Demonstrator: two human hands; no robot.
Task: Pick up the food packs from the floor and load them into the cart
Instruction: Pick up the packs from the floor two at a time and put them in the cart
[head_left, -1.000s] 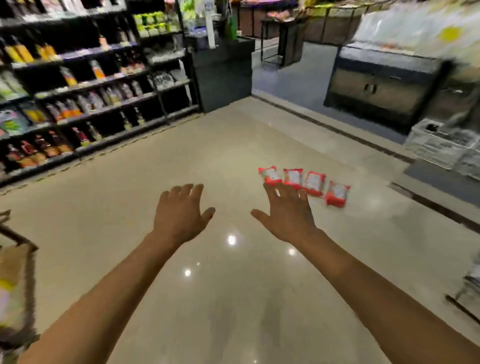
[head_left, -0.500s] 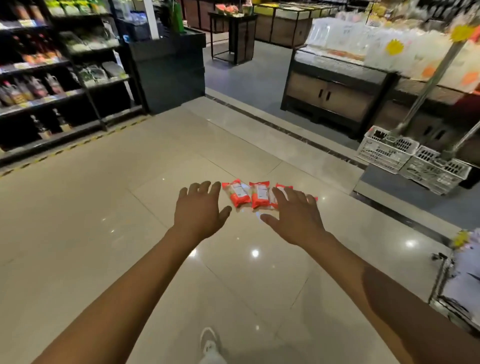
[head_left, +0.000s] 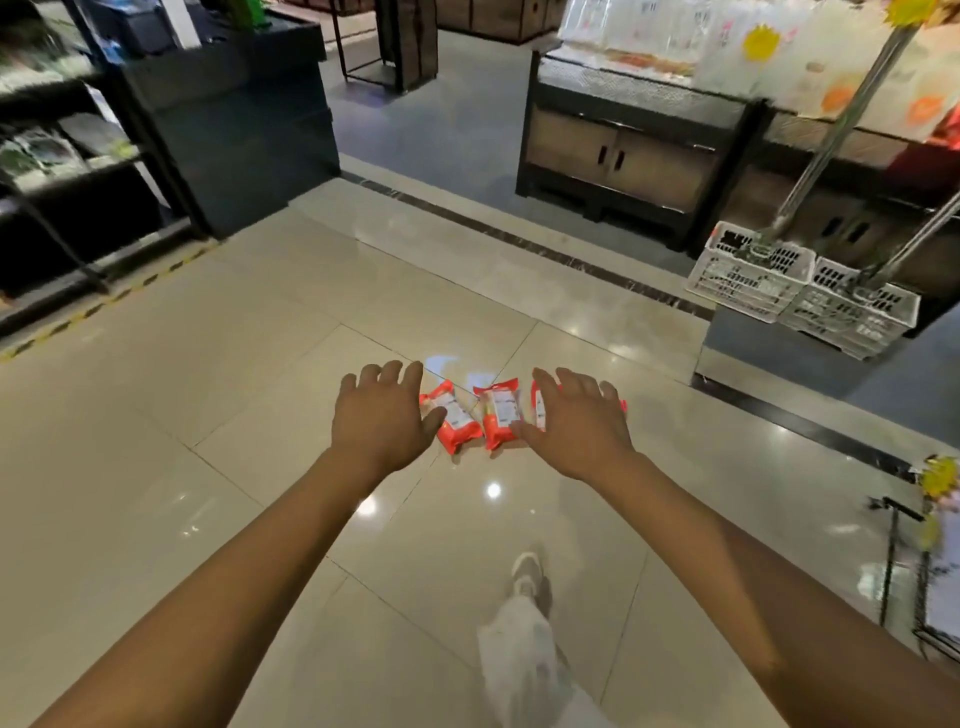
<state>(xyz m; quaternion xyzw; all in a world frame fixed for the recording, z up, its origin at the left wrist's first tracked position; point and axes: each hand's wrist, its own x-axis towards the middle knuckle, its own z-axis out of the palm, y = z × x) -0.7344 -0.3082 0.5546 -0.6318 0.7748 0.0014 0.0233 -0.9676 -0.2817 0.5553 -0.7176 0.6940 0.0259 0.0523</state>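
Two bare forearms are extended over the glossy tiled floor (head_left: 218, 395); the left hand (head_left: 382, 418) and right hand (head_left: 579, 423) are held with fingers spread, nothing gripped. Red food packs (head_left: 500, 411) with white label panels lie flat in a row just beyond: two fully seen, a third and fourth partly hidden. Two white crates (head_left: 750, 273) are stacked further back.

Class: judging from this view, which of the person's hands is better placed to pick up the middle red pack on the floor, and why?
Probably the right hand: its thumb lies right beside the middle red pack. Another pack separates that one from the left hand. Both hands are open and empty.
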